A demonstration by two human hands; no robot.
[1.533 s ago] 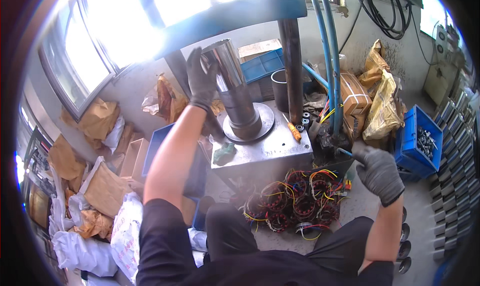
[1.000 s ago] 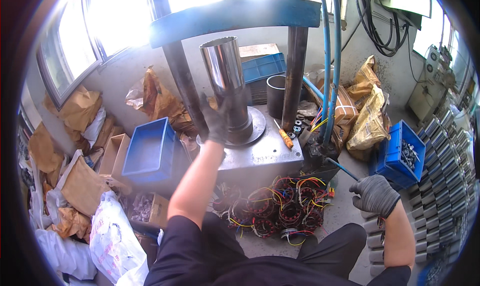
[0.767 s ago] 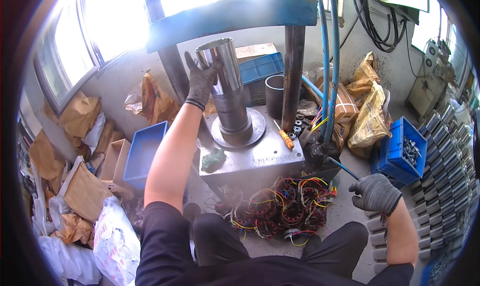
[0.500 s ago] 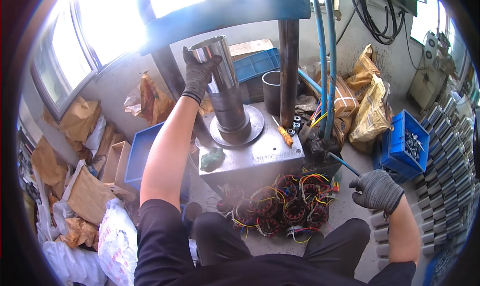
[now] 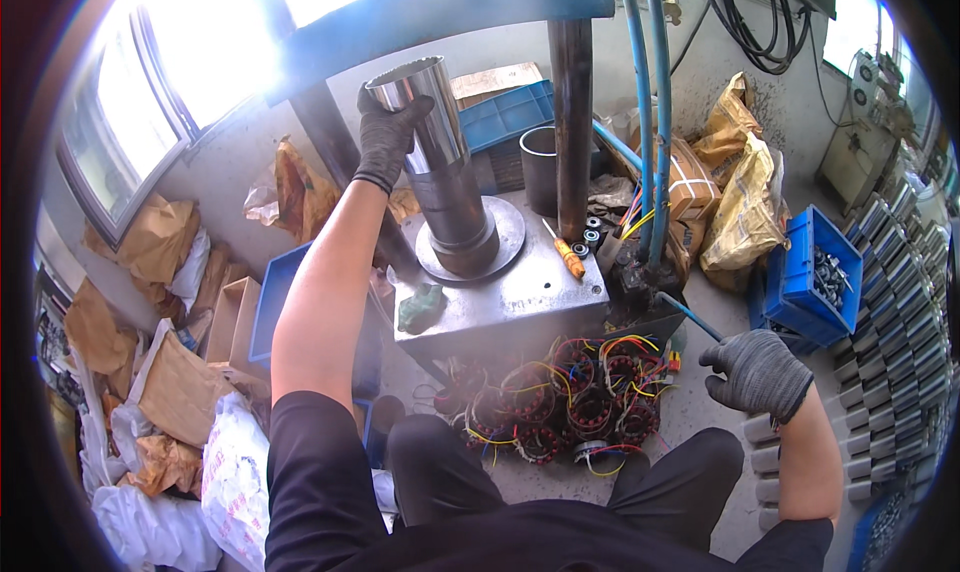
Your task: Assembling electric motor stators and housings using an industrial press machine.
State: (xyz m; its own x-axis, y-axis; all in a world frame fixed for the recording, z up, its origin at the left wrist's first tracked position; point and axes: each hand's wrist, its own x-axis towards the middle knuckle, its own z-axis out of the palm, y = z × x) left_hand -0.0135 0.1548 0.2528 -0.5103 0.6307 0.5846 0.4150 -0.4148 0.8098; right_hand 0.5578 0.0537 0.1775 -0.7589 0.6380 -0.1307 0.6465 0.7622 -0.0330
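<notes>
Faces a steel tabletop [image 5: 500, 294] in a cluttered, window-lit workshop, with a green lump [image 5: 421, 309] at its front-left corner and a screwdriver [image 5: 571, 261] near its right edge. Has the shiny tube [image 5: 440, 137] on a dark cylinder [image 5: 455, 207] left of tabletop centre, open end up, long axis near upright. Clamps left hand [image 5: 388, 140] on its upper left side, right hand [image 5: 758, 372] around a blue lever [image 5: 690, 313] off the front-right corner.

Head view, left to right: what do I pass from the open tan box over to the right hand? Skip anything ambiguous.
Open tan box → left hand cupped around the shiny metal tube → orange-handled screwdriver → blue lever → right hand gripping the lever's end.
</notes>
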